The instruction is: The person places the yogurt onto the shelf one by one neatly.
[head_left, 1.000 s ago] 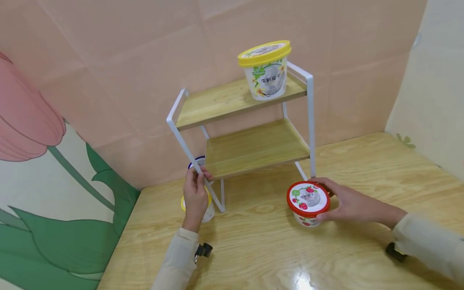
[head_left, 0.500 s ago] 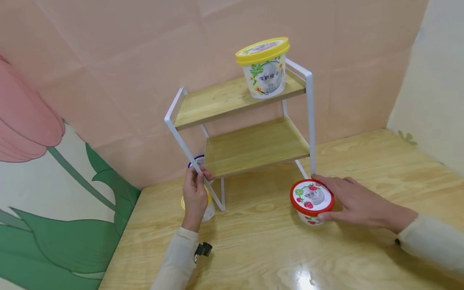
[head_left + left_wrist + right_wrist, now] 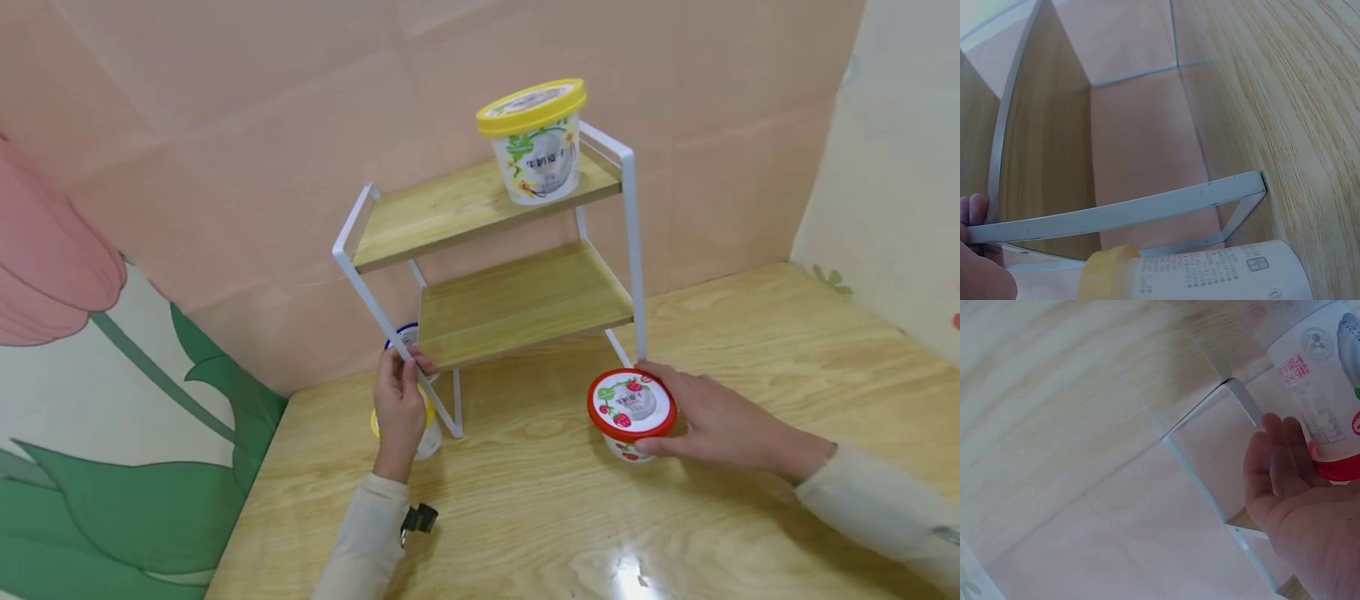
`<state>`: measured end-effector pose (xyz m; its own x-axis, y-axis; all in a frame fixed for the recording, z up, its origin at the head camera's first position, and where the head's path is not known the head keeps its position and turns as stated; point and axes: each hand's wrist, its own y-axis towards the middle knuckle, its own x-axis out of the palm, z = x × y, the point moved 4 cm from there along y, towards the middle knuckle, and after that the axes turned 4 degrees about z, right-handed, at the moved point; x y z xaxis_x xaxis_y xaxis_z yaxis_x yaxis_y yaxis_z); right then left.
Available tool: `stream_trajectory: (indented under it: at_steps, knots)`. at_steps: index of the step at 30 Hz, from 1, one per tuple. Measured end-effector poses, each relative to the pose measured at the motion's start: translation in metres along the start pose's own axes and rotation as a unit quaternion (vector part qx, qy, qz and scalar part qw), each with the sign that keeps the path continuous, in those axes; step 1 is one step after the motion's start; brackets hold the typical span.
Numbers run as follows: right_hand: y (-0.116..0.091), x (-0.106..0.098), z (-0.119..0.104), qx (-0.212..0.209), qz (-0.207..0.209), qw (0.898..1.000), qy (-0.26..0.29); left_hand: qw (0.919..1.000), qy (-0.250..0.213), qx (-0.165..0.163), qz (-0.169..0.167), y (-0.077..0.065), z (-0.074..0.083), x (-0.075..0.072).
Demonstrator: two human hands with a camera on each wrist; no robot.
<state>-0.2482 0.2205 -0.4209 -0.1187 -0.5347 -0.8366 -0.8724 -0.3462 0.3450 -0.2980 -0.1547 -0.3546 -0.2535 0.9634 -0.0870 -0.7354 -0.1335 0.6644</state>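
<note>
My left hand pinches the white side frame of a two-tier shelf rack, fingers and thumb on either side of the bar at lower-shelf height. In the left wrist view only part of this hand shows, at the frame. My right hand is round a red-lidded tub standing on the table by the rack's right front leg. Its thumb lies on the tub's near side, its fingers at the far side. Seen from the right wrist, the fingertips reach close beside the white leg.
On the rack's top shelf, at the right, stands a yellow-lidded tub. Another yellow-lidded tub is on the table behind my left hand, and a blue-rimmed tub is partly hidden behind it. A wall sheet hangs behind the table.
The right hand has shifted slightly along the red-lidded tub, its thumb now further across the front. The tub sits slightly further right relative to the rack. My left hand keeps its place; the head view drifts a little.
</note>
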Motion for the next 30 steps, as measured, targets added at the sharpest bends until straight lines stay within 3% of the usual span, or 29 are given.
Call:
stream_trajectory:
  at_steps: [6, 10, 30]
  knots:
    - [0.001, 0.0, 0.002, 0.036, -0.031, 0.997, 0.065, 1.0, -0.001, 0.005, 0.0, -0.001, 0.0, -0.001]
    - [0.0, -0.002, 0.003, 0.055, -0.039, 0.995, 0.08, 0.9999, -0.003, 0.012, 0.001, 0.0, 0.002, 0.0]
    - [-0.003, -0.015, 0.012, 0.065, 0.009, 0.996, 0.052, 1.0, -0.003, 0.003, -0.001, 0.0, 0.001, 0.001]
